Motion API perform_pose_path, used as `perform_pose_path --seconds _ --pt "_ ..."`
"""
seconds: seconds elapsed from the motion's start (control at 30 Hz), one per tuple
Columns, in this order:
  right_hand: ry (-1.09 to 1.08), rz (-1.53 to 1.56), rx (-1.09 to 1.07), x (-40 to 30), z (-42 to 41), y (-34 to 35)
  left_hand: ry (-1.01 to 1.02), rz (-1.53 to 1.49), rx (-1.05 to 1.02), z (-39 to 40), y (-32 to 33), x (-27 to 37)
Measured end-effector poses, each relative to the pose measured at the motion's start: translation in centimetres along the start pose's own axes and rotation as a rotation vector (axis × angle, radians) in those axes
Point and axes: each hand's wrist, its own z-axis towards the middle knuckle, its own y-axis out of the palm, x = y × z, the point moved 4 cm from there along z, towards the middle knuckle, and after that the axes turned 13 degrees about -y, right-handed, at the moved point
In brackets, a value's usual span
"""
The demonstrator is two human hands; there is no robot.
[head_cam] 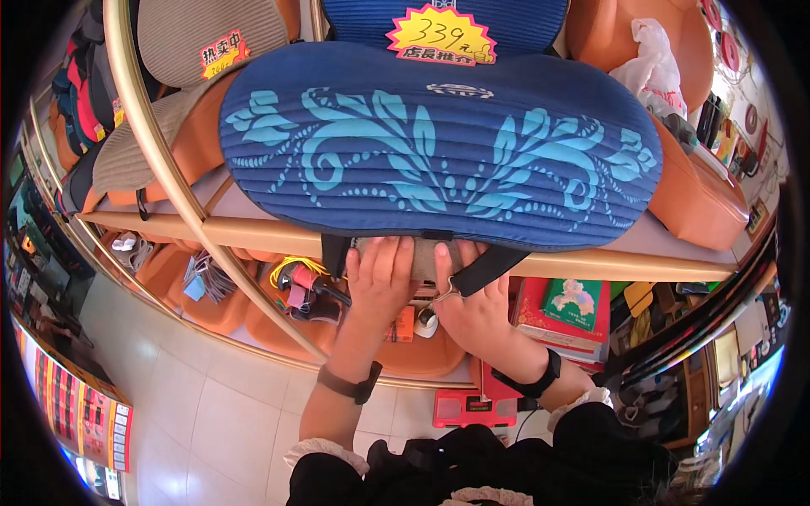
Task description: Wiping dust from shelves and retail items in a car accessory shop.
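Note:
A blue quilted seat cover (443, 145) with light-blue floral print lies over an orange seat cushion on a shelf before me. At its front edge, my left hand (381, 272) has its fingertips on a strip of grey-beige fabric (425, 260) hanging just below the cover. My right hand (474, 303) is at the right part of the same strip, fingers bent up toward the cover's underside. A black strap (490, 269) with a metal hook (449, 291) crosses my right hand. Whether either hand pinches the fabric is hidden. Each wrist wears a black band.
A gold metal post (158, 139) curves up at the left. The shelf's gold edge (620, 264) runs under the cover. Below are red books (560, 316), yellow cord (285, 269) and more orange seats. A plastic bag (652, 69) sits at the upper right, a red case (474, 408) on the floor.

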Motion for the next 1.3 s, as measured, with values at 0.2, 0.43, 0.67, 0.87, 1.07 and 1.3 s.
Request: perform_pose_path --seconds 0.2,0.43,0.67,0.87,1.07,1.3 --pt "0.071 0.110 0.013 -0.5 1.2 -0.1 -0.004 0.016 -0.011 0.3 -0.4 -1.3" --pt "0.108 0.421 0.063 0.3 1.4 -1.7 0.050 0.032 0.009 0.0 -0.1 -2.0" --pt "0.129 0.866 0.173 0.9 -0.7 -3.9 0.008 0.013 -0.017 0.1 -0.3 -2.0" --pt "0.346 1.029 0.139 1.0 -4.7 -2.1 0.065 0.054 0.015 0.1 -0.4 -2.5" --pt "0.469 1.139 0.084 0.6 -6.5 -1.0 0.120 0.011 -0.036 -0.4 -0.3 -4.2" --pt "0.722 1.415 0.126 0.3 -9.0 1.6 0.119 0.047 0.055 -0.9 -0.7 -7.8"
